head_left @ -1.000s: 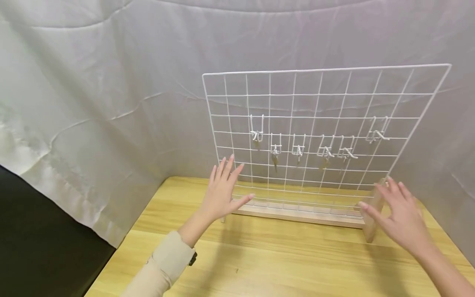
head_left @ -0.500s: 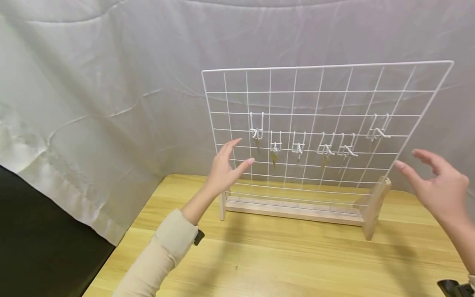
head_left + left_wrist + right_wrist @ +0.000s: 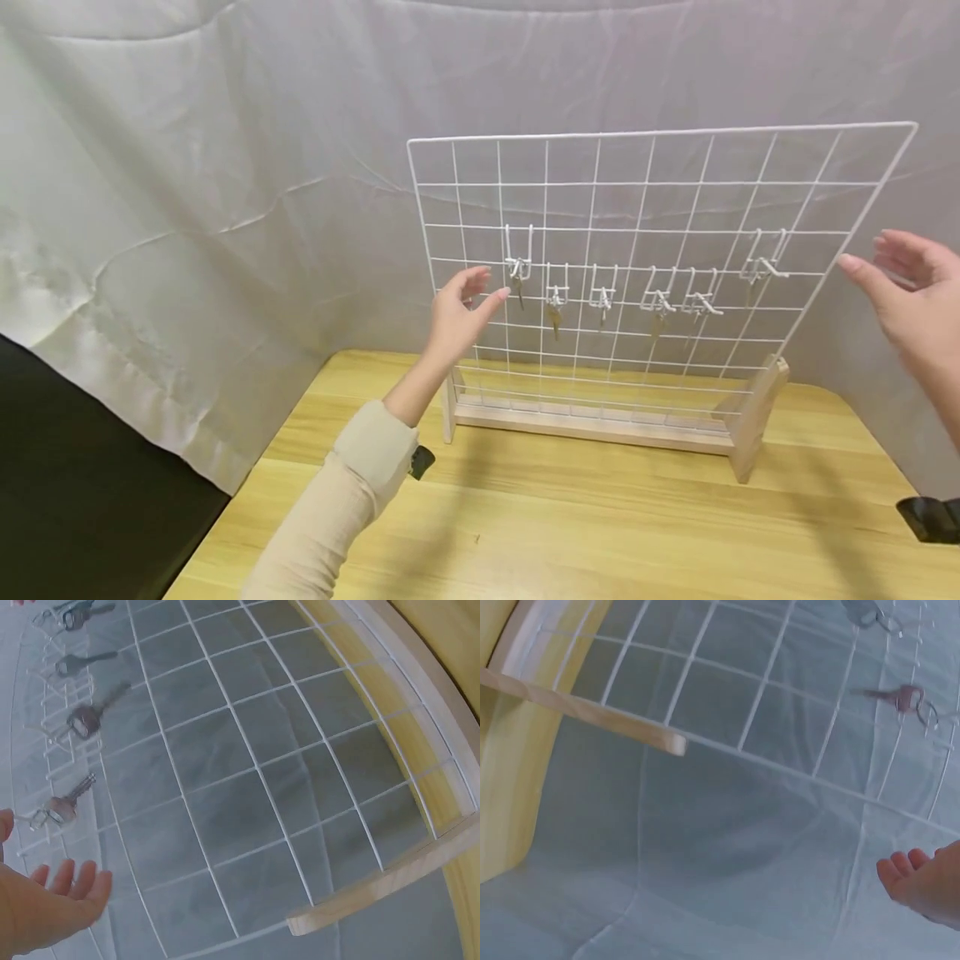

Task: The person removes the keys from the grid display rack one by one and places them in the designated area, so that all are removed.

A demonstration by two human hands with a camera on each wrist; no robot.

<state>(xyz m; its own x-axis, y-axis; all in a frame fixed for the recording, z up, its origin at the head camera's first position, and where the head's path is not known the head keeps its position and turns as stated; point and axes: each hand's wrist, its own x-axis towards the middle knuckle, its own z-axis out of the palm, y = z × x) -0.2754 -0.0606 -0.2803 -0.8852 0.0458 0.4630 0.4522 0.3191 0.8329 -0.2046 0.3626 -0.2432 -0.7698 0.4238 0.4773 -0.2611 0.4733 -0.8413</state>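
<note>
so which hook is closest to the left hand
The leftmost hook: it sits higher than its neighbours, just right of the left hand's fingertips.

Wooden table [image 3: 600, 533], grey cloth backdrop [image 3: 225, 167]

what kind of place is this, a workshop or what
Likely a staged recording booth, not a workshop: a grey cloth backdrop wraps around a wooden table, where a white wire grid rack holds keys on hooks.

I see a light wooden table [image 3: 570, 525] carrying a white wire grid [image 3: 645, 208] upright in a wooden base [image 3: 600, 429], which rests on the tabletop below my left fingers [image 3: 480, 287]. One wooden foot [image 3: 757, 417] stands below my right fingers [image 3: 870, 271].
</note>
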